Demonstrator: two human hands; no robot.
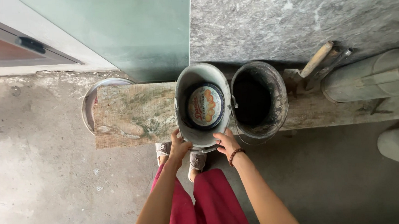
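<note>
A grey metal bucket (201,75) stands in front of me with a round tin (205,106) lying in its bottom, lid up. My left hand (179,147) grips the near rim on the left side. My right hand (227,143), with a bead bracelet on the wrist, grips the near rim on the right side. Beside the bucket on the right stands a second, blackened bucket (271,90), dark inside. Both stand on a low bench (131,113).
A metal basin (87,104) sits under a woven mat on the left. A wooden-handled tool (315,60) and a grey cylindrical container (370,78) lie to the right. A stone slab and a green wall rise behind. My feet and red trousers are below.
</note>
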